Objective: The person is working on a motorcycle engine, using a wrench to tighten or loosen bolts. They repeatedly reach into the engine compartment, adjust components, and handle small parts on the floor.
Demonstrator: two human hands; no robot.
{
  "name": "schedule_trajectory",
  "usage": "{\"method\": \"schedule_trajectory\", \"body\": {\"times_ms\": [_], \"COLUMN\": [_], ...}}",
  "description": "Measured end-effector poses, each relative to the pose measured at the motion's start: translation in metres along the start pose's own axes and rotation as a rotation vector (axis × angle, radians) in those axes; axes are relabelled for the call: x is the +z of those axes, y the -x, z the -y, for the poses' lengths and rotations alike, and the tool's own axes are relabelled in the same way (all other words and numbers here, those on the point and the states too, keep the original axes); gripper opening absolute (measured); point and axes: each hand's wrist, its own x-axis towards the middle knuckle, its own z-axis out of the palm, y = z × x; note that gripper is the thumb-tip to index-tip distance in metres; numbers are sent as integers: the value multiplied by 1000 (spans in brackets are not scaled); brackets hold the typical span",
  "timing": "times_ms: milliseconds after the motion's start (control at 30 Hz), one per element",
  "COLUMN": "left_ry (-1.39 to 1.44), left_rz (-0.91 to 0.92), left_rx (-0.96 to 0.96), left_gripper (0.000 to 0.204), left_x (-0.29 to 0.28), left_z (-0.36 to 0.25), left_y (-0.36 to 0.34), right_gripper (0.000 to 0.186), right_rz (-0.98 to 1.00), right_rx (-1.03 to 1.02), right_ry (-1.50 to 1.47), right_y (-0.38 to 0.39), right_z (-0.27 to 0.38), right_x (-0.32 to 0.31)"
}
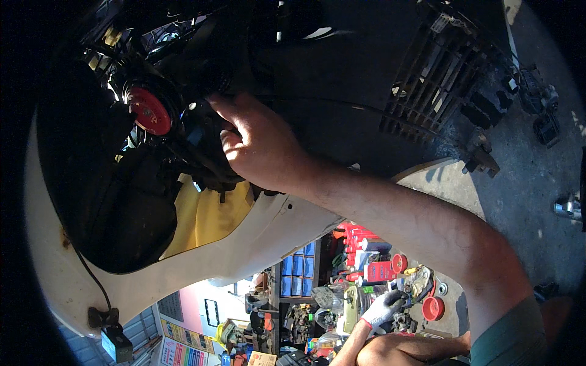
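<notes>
My right hand [259,143] reaches in from the lower right into the dark, opened front of a vehicle. Its forefinger stretches toward black parts and the thumb is bent below, with a gap between them; the other fingers are lost in shadow. Left of the fingertips sits a red disc-shaped part [149,111], like a horn, among wires and brackets. A thin black cable [354,107] runs from beside my hand toward the right. Under my wrist curves a white body panel [256,229], with a yellow inner surface [207,210] beside it. My left hand is out of view.
A slatted metal grate [427,79] lies at the upper right on the grey floor [525,195]. At the bottom, another person's gloved hand [384,308] is among tools, red bowls [433,308] and bottles. Blue drawers [298,268] stand behind; a small black box [116,343] is at the lower left.
</notes>
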Motion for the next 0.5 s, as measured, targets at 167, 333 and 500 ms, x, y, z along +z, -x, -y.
{"method": "schedule_trajectory", "body": {"times_ms": [167,333,500], "left_ry": [30,52,-47], "left_rz": [0,-21,-21], "left_rx": [-34,60,-5], "left_gripper": [28,28,30], "left_x": [1,7,0], "left_z": [0,10,-11], "left_y": [-2,-7,-2], "right_gripper": [62,63,62], "right_rz": [-60,-106,-124], "right_rx": [-26,42,125], "right_ry": [104,93,102], "right_y": [10,17,26], "right_z": [-9,-10,-1], "right_x": [-4,-6,3]}}
